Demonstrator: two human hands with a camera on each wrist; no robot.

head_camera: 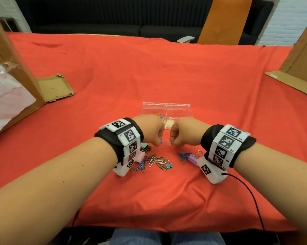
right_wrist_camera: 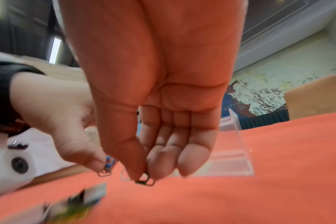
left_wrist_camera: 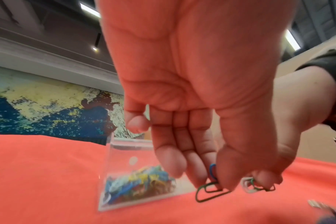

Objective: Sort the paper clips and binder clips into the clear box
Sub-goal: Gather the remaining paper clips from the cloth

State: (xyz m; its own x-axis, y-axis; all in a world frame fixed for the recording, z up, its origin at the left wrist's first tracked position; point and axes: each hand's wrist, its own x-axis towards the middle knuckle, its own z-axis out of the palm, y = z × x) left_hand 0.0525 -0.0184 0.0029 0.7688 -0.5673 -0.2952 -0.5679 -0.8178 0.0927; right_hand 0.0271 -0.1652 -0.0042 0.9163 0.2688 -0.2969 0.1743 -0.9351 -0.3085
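The paper clips (head_camera: 153,162) and binder clips (head_camera: 169,165) lying loose on the red counter (head_camera: 166,76), just in front of the clear box (head_camera: 166,107), are looking light, stiff, wiry and prone to tangling, so pinching one by its looped end is probably best. The left hand (head_camera: 149,129) is pinching linked clips between thumb and fingertips, while the right hand (head_camera: 182,131) is pinching a clip too, both hovering low in front of the box, whose left compartment is already holding coloured clips

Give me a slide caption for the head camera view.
Both hands, left hand and right hand, pinch paper clips between them above the red cloth, before the clear box.
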